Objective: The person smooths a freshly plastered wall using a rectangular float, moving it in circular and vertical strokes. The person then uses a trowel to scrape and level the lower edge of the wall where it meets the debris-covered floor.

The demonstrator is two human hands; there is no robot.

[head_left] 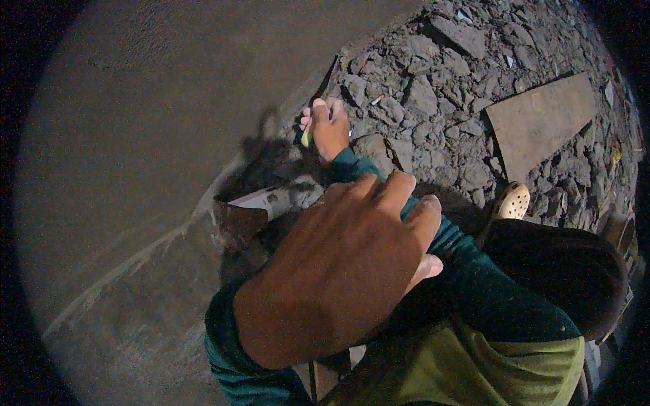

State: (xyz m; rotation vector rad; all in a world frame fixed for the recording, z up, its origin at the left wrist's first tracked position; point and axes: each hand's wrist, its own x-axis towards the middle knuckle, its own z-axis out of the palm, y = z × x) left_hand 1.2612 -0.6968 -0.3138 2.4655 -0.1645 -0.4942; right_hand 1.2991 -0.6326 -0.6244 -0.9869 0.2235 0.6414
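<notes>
My right hand (330, 132) is out at the end of a teal sleeve, at the border between smooth grey ground and rubble. Its fingers are closed around a tool (305, 137) with a pale yellow-green handle. A thin dark edge beyond the fingers looks like part of it, but its kind cannot be made out. Large and close to the camera, my left hand (332, 271) shows its back. Its fingers are slightly bent and apart, with nothing visible in them. The palm is hidden, and the hand covers part of my right forearm from view.
Smooth grey ground (135, 135) spreads across the left. Broken grey rubble (420, 95) fills the upper right, with a flat brown board (542, 122) lying on it. A cream clog (513, 201) shows beside my dark-clothed knee. A brown piece (240, 220) with white sheet material lies left of my left hand.
</notes>
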